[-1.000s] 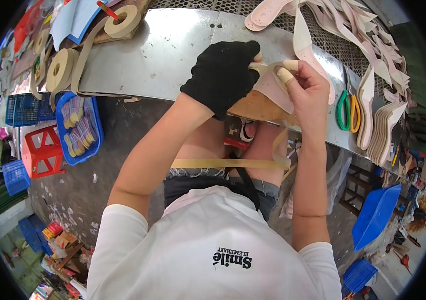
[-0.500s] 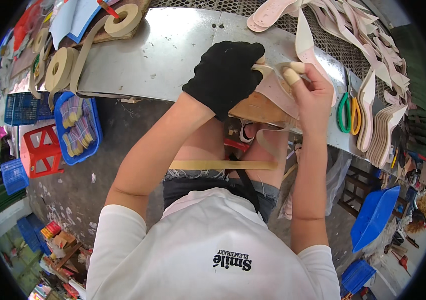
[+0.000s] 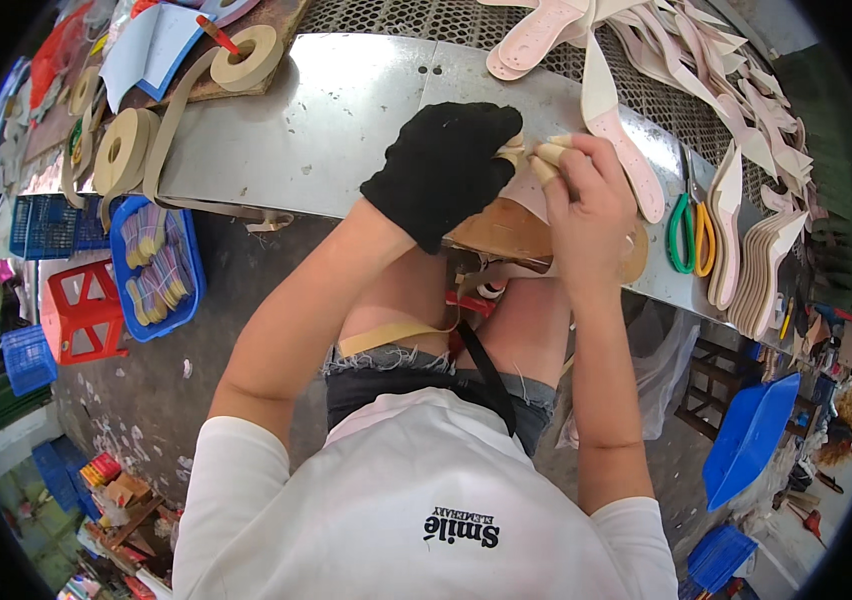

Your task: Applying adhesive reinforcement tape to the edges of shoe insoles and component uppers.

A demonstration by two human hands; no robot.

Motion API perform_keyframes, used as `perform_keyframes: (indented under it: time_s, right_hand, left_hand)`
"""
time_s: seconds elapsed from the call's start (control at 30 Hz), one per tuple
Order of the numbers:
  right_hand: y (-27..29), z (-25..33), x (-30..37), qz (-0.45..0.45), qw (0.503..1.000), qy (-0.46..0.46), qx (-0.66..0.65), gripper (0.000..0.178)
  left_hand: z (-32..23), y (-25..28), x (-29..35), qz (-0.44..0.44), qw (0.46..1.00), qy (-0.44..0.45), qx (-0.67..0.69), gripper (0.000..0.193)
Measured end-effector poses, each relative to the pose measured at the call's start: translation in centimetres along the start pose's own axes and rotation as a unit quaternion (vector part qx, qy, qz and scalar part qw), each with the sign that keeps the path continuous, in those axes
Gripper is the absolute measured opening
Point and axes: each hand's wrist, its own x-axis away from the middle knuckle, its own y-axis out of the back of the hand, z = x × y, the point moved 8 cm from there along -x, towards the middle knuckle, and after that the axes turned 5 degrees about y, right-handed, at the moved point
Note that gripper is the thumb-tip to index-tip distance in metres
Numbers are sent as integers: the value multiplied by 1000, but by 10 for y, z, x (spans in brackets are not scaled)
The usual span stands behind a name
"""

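My left hand [image 3: 444, 172], in a black glove, is closed on a pale pink shoe-shaped piece [image 3: 526, 194] above the near edge of the metal table. Facing it, my right hand [image 3: 588, 205] has pale finger cots and its fingers pinched together close to the left fingertips. What the right fingers grip is too small to make out. Below the pink piece, a rounded brown wooden block [image 3: 502, 232] shows at the table edge. A tan strip of tape [image 3: 391, 336] lies across my lap.
Scissors [image 3: 683, 232] with green and orange handles lie right of my hands, beside a stack of shaped pieces [image 3: 761, 270]. More pink pieces [image 3: 636, 165] spread behind. Tape rolls [image 3: 126, 150] stand at the left, above a blue basket [image 3: 158, 262] of bundles and a red stool [image 3: 83, 312].
My right hand has moved left and closer to the gloved left hand. The strip across my lap has shifted left, and its right end no longer reaches over the right thigh.
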Motion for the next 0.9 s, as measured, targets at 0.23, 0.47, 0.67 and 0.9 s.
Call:
perform_keyframes:
  time_s: [0.23, 0.47, 0.67, 0.9]
  right_hand:
    - [-11, -21, -11, 168, 979, -92, -69, 17]
    - [-7, -62, -1, 254, 866, -348, -253, 15]
    - [9, -34, 7, 148, 969, -186, -67, 17]
    - [10, -12, 2, 181, 972, -78, 132, 9]
  left_hand:
    - [-7, 2, -6, 60, 995, 72, 32, 27]
    - [-14, -17, -12, 126, 990, -46, -39, 24]
    - [-22, -29, -11, 174, 978, -87, -73, 22]
    - [-16, -42, -11, 129, 977, -143, -97, 28]
